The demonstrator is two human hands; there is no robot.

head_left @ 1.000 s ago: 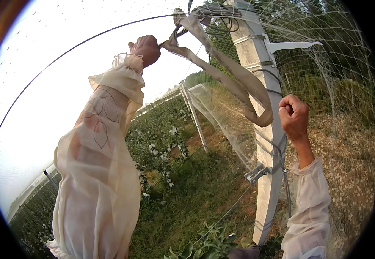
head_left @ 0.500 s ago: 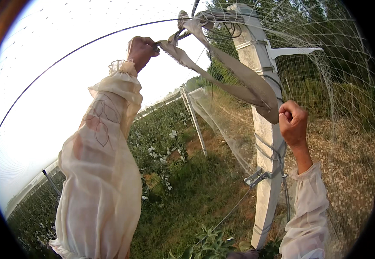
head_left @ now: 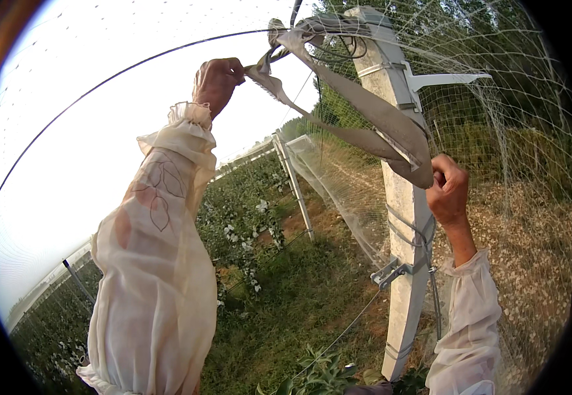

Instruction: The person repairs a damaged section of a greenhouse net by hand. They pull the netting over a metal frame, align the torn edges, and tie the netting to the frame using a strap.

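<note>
A long grey-beige cloth strip [head_left: 365,99] is wound and knotted around a dark cable near the top of a concrete post [head_left: 401,217]. My left hand [head_left: 217,82], raised at the upper left, pinches one part of the strip beside the knot. Its low-hanging loop reaches down to my right hand [head_left: 448,189], whose fingers are closed on its edge in front of the post. Between my hands the strip sags and twists, with a pale narrow streak showing along a fold. Both forearms wear sheer cream sleeves.
Fine netting [head_left: 476,125] spreads overhead and down the right side. A white bracket [head_left: 450,80] juts from the post. Lower down are wire wraps and a metal clamp [head_left: 391,271] with a taut wire. Rows of plants with white patches [head_left: 240,230] stand at left, leaves at bottom.
The lower loop of the cloth strip has opened out and shifted slightly right, and a pale streak now shows in it. My left hand has turned a little; my right hand stays nearly in place.
</note>
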